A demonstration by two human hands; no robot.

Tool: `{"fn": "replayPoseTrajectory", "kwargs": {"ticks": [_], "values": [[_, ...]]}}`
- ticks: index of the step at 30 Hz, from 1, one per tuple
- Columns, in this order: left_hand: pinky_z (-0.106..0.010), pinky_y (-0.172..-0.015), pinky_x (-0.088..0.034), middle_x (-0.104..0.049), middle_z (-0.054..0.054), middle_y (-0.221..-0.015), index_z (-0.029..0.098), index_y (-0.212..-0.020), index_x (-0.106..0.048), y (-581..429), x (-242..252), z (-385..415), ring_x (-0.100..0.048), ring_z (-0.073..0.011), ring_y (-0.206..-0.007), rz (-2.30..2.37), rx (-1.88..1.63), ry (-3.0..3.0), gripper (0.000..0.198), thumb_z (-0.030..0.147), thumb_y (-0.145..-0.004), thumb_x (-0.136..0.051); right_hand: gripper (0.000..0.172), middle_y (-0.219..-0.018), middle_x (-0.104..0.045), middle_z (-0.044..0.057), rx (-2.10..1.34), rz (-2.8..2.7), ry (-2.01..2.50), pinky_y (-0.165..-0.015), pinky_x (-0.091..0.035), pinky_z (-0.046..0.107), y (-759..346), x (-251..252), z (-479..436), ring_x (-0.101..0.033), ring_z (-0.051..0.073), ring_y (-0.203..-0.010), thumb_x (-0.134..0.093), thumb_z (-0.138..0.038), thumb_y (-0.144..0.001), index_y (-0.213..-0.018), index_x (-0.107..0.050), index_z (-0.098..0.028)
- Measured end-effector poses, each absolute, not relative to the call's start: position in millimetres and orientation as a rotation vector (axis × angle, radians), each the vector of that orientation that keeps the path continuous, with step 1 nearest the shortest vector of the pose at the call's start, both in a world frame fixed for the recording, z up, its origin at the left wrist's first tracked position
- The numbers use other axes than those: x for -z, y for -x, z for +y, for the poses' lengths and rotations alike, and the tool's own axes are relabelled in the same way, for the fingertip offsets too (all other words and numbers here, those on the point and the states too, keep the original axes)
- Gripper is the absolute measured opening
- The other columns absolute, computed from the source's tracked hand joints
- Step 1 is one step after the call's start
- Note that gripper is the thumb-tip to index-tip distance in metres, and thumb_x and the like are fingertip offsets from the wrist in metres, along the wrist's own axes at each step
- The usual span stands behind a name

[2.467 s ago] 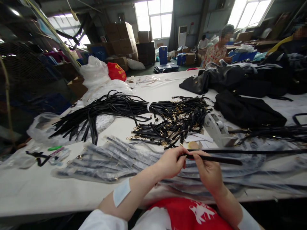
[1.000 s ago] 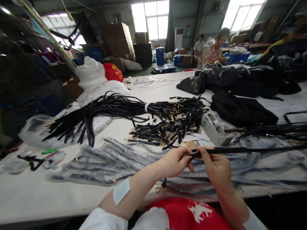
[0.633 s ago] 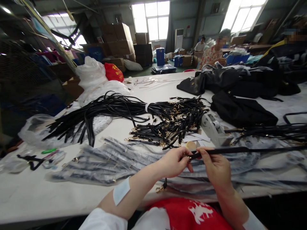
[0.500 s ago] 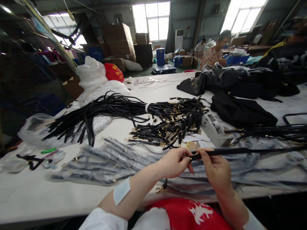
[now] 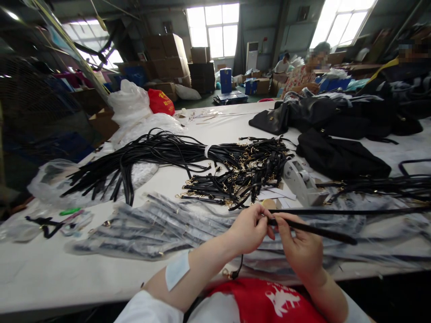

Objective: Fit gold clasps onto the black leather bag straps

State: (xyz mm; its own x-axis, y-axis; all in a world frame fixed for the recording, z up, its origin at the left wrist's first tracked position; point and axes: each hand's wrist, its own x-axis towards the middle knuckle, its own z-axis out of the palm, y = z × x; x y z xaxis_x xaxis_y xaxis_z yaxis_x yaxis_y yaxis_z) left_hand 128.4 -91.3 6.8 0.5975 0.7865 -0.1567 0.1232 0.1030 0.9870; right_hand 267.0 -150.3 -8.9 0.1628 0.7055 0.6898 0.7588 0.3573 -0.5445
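Note:
A black strap point(image 5: 318, 230) passes between my two hands, its free end sticking out to the right past my fingers. My left hand point(image 5: 251, 229) pinches it at the near-left end, where the fingers cover most of the detail. Close beside, my right hand point(image 5: 301, 244) grips the same strap between thumb and forefinger. Another length of strap point(image 5: 357, 211) runs off to the right behind the right hand. Under my left wrist dangles a short strap piece with a gold clasp point(image 5: 228, 272). Plastic-wrapped straps point(image 5: 161, 229) lie beneath and left of my hands.
Beyond my hands lies a bundle of black straps point(image 5: 161, 150) with gold clasps. A grey tape dispenser point(image 5: 303, 186) stands right of it. Black bags point(image 5: 340, 154) are piled at the back right. Clear plastic point(image 5: 129, 101) and a red bag point(image 5: 160, 102) sit back left. Two people are farther off.
The strap's free end now points out to the right and downward below the other length. The dangling clasp has shifted slightly right. My hands stay close together in nearly the same place.

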Motion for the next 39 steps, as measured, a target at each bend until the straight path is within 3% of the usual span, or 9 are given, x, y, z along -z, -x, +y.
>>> {"fn": "replayPoseTrajectory", "kwargs": {"ticks": [4, 8, 10, 12, 16, 22, 27, 33, 39], "values": [[-0.023, -0.057, -0.041, -0.062, 0.002, -0.065, 0.017, -0.101, -0.050, -130, -12, -91, -0.054, -0.0117, -0.058, 0.808, -0.638, -1.538, 0.013, 0.014, -0.091, -0.042, 0.014, -0.085, -0.073, 0.005, 0.083, -1.633, 1.245, -0.073, -0.056, 0.031, -269, 4, -150, -0.070, 0.020, -0.078, -0.054, -0.017, -0.094, -0.099, -0.067, -0.022], [-0.025, -0.065, -0.044, -0.068, -0.003, -0.083, 0.016, -0.115, -0.054, -120, -18, -88, -0.059, -0.0147, -0.071, 0.769, -0.632, -1.837, 0.036, 0.020, -0.081, -0.064, 0.021, -0.106, -0.068, 0.010, -0.003, -1.525, 1.173, -0.097, -0.048, 0.047, -281, -10, -150, -0.063, 0.027, -0.106, -0.050, -0.018, -0.095, -0.109, -0.064, -0.023], [-0.024, -0.064, -0.044, -0.068, -0.003, -0.084, 0.016, -0.104, -0.063, -114, -21, -87, -0.059, -0.0150, -0.072, 0.828, -0.605, -1.939, 0.026, 0.020, -0.079, -0.067, 0.025, -0.111, -0.066, 0.010, -0.170, -1.390, 1.163, -0.093, -0.049, 0.046, -287, -18, -151, -0.063, 0.024, -0.097, -0.049, -0.024, -0.097, -0.119, -0.061, -0.024], [-0.024, -0.064, -0.043, -0.070, -0.003, -0.082, 0.017, -0.093, -0.069, -110, -24, -86, -0.059, -0.0153, -0.071, 0.881, -0.589, -2.000, 0.013, 0.022, -0.081, -0.066, 0.033, -0.111, -0.063, 0.009, -0.380, -1.307, 1.103, -0.079, -0.051, 0.040, -292, -23, -152, -0.058, 0.018, -0.074, -0.048, -0.037, -0.098, -0.128, -0.056, -0.025], [-0.024, -0.068, -0.046, -0.075, -0.004, -0.090, 0.019, -0.097, -0.075, -108, -27, -85, -0.065, -0.0170, -0.077, 0.890, -0.637, -2.014, 0.022, 0.032, -0.079, -0.074, 0.060, -0.101, -0.059, 0.008, -0.535, -1.380, 1.018, -0.062, -0.046, 0.033, -299, -24, -151, -0.044, 0.014, -0.061, -0.034, -0.068, -0.094, -0.121, -0.061, -0.022], [-0.025, -0.072, -0.048, -0.077, -0.004, -0.091, 0.022, -0.098, -0.076, -106, -29, -86, -0.068, -0.0181, -0.077, 0.856, -0.695, -2.123, 0.020, 0.036, -0.084, -0.070, 0.053, -0.097, -0.060, 0.008, -0.521, -1.587, 1.170, -0.063, -0.046, 0.028, -305, -24, -144, -0.054, 0.018, -0.076, -0.024, -0.053, -0.102, -0.085, -0.063, -0.021], [-0.027, -0.073, -0.047, -0.075, -0.007, -0.089, 0.019, -0.100, -0.074, -104, -29, -89, -0.066, -0.0185, -0.077, 0.819, -0.801, -2.237, 0.024, 0.039, -0.088, -0.066, 0.034, -0.091, -0.062, 0.006, -0.440, -1.717, 1.300, -0.074, -0.049, 0.029, -307, -29, -135, -0.059, 0.018, -0.081, -0.048, -0.037, -0.099, -0.071, -0.061, -0.020], [-0.026, -0.065, -0.044, -0.072, -0.006, -0.080, 0.017, -0.100, -0.073, -105, -26, -91, -0.061, -0.0165, -0.068, 0.843, -0.837, -2.254, 0.027, 0.040, -0.088, -0.066, 0.038, -0.102, -0.065, 0.008, -0.446, -1.816, 1.270, -0.085, -0.050, 0.031, -306, -32, -134, -0.061, 0.021, -0.095, -0.047, -0.035, -0.099, -0.067, -0.061, -0.019], [-0.027, -0.064, -0.041, -0.070, -0.005, -0.075, 0.017, -0.100, -0.072, -103, -24, -90, -0.058, -0.0163, -0.066, 0.829, -0.830, -2.274, 0.027, 0.040, -0.088, -0.066, 0.031, -0.110, -0.064, 0.010, -0.459, -1.838, 1.285, -0.091, -0.049, 0.035, -303, -29, -137, -0.060, 0.022, -0.105, -0.045, -0.032, -0.100, -0.083, -0.068, -0.020]]}}
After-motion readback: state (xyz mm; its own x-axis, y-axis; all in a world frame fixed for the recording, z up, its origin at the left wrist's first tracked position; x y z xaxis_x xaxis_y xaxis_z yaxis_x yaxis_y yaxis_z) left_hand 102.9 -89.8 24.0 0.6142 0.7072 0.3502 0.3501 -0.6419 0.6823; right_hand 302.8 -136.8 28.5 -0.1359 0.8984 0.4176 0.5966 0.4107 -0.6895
